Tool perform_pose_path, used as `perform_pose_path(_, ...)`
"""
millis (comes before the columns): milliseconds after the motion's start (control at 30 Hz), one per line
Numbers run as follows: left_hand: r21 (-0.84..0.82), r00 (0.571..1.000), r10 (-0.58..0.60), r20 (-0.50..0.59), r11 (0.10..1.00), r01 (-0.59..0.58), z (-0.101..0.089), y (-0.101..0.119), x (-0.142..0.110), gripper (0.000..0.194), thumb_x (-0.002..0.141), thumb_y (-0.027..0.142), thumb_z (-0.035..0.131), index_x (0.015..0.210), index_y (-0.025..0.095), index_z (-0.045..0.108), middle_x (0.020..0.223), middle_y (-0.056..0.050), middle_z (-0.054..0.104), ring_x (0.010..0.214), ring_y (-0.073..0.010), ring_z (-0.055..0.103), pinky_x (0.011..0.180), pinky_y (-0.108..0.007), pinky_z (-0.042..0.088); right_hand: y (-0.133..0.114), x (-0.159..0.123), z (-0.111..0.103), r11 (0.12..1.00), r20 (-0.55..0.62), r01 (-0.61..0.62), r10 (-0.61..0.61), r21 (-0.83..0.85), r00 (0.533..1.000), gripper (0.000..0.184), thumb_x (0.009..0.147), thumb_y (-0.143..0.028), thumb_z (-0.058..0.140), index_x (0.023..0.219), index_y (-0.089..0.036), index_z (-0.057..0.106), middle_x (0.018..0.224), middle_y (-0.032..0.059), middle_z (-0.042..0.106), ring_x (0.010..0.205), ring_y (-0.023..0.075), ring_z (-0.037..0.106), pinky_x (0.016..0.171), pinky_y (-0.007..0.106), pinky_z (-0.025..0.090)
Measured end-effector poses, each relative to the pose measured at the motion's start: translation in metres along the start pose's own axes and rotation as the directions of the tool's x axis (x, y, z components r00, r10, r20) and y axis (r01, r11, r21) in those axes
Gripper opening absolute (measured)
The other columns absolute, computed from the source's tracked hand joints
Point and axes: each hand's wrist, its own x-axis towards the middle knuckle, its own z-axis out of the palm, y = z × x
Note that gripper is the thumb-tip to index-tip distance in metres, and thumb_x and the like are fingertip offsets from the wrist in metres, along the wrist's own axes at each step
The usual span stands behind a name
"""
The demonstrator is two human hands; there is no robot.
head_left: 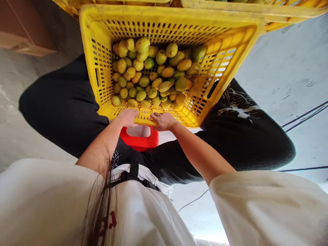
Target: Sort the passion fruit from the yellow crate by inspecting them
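A yellow plastic crate (174,14) with slotted walls stands between my knees, tilted toward me. Green and yellow lemons (143,81) lie loose across its bottom, several of them piled against the far side. My left hand (128,118) is closed over the near rim, left of its middle. A short way to the right, my right hand (164,121) grips the same rim, thumb side inward. Parts of the fingers of both hands are hidden behind the rim. Neither hand touches a lemon.
More yellow crates (256,8) adjoin the far side, with some fruit showing at the top edge. Below the near rim is a red plastic stool (139,143). A brown box (24,29) sits at the upper left. Dark cables (304,118) run along the floor at right.
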Motion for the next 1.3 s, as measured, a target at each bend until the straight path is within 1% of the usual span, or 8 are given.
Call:
perform_pose_path(267, 0.040, 1.000, -0.009, 0.020, 0.999, 0.008, -0.004, 0.003, -0.002, 0.058, 0.097, 0.048, 0.075, 0.146, 0.017, 0.068, 0.150, -0.017, 0.076, 0.138, -0.0359, 0.072, 0.112, -0.041, 0.056, 0.000, 0.000, -0.003, 1.000, 0.006, 0.006, -0.006, -0.006, 1.000, 0.056, 0.106, -0.042, 0.061, 0.154, -0.013, 0.060, 0.139, 0.0222, 0.075, 0.112, 0.0370, 0.078, 0.075, 0.037, 0.043)
perform_pose_path(433, 0.092, 1.000, -0.011, 0.009, 0.996, 0.010, -0.003, 0.006, -0.003, 0.061, 0.098, 0.047, 0.074, 0.149, 0.015, 0.066, 0.151, -0.019, 0.075, 0.140, -0.0377, 0.071, 0.113, -0.043, 0.055, 0.000, 0.001, -0.005, 1.000, 0.013, 0.015, -0.015, -0.011, 1.000, 0.054, 0.107, -0.042, 0.059, 0.153, -0.014, 0.061, 0.141, 0.0217, 0.075, 0.112, 0.0364, 0.078, 0.075, 0.037, 0.044)
perform_pose_path(633, 0.139, 1.000, 0.023, -0.002, 0.990, -0.022, 0.001, 0.006, -0.005, 0.058, 0.102, 0.043, 0.070, 0.152, 0.014, 0.063, 0.150, -0.022, 0.073, 0.141, -0.0388, 0.068, 0.112, -0.045, 0.053, 0.002, 0.002, -0.007, 0.999, 0.028, 0.042, -0.042, -0.023, 0.999, 0.053, 0.109, -0.043, 0.059, 0.153, -0.014, 0.061, 0.144, 0.0215, 0.074, 0.114, 0.0371, 0.079, 0.075, 0.037, 0.044)
perform_pose_path(800, 0.166, 0.998, 0.062, 0.005, 0.984, -0.062, 0.001, 0.008, -0.007, 0.053, 0.107, 0.040, 0.063, 0.153, 0.013, 0.061, 0.151, -0.023, 0.071, 0.142, -0.0398, 0.066, 0.112, -0.046, 0.051, 0.004, 0.004, -0.005, 0.998, 0.021, 0.057, -0.056, -0.021, 0.998, 0.054, 0.106, -0.039, 0.062, 0.153, -0.013, 0.060, 0.145, 0.0222, 0.074, 0.113, 0.0365, 0.079, 0.075, 0.036, 0.043)
perform_pose_path(933, 0.172, 0.996, 0.089, -0.004, 0.981, -0.087, 0.004, 0.008, -0.007, 0.047, 0.107, 0.036, 0.062, 0.150, 0.016, 0.063, 0.150, -0.021, 0.072, 0.142, -0.0387, 0.065, 0.112, -0.045, 0.048, 0.007, 0.007, -0.006, 0.995, 0.035, 0.096, -0.094, -0.038, 0.995, 0.055, 0.105, -0.039, 0.062, 0.153, -0.013, 0.058, 0.143, 0.0227, 0.074, 0.110, 0.0355, 0.079, 0.075, 0.035, 0.042)
perform_pose_path(1033, 0.172, 0.993, 0.114, -0.017, 0.979, -0.109, 0.006, 0.008, -0.007, 0.045, 0.107, 0.033, 0.060, 0.148, 0.016, 0.064, 0.148, -0.022, 0.072, 0.141, -0.0386, 0.065, 0.112, -0.046, 0.048, 0.008, 0.009, -0.010, 0.989, 0.063, 0.133, -0.128, -0.067, 0.990, 0.053, 0.106, -0.041, 0.061, 0.152, -0.013, 0.058, 0.137, 0.0220, 0.077, 0.106, 0.0347, 0.079, 0.074, 0.035, 0.041)
perform_pose_path(1133, 0.160, 0.994, 0.111, -0.018, 0.981, -0.107, 0.007, 0.008, -0.007, 0.046, 0.107, 0.032, 0.060, 0.149, 0.014, 0.064, 0.147, -0.023, 0.072, 0.140, -0.0392, 0.066, 0.112, -0.047, 0.049, 0.008, 0.011, -0.013, 0.982, 0.078, 0.161, -0.153, -0.102, 0.985, 0.052, 0.107, -0.041, 0.061, 0.151, -0.014, 0.059, 0.134, 0.0221, 0.078, 0.104, 0.0341, 0.079, 0.076, 0.034, 0.041)
perform_pose_path(1300, 0.141, 0.996, 0.091, -0.005, 0.986, -0.089, 0.005, 0.009, -0.007, 0.050, 0.106, 0.032, 0.061, 0.153, 0.013, 0.061, 0.149, -0.023, 0.071, 0.140, -0.0400, 0.067, 0.111, -0.047, 0.050, 0.009, 0.014, -0.016, 0.964, 0.103, 0.209, -0.193, -0.164, 0.976, 0.051, 0.107, -0.041, 0.060, 0.150, -0.014, 0.060, 0.135, 0.0225, 0.078, 0.103, 0.0342, 0.078, 0.076, 0.035, 0.041)
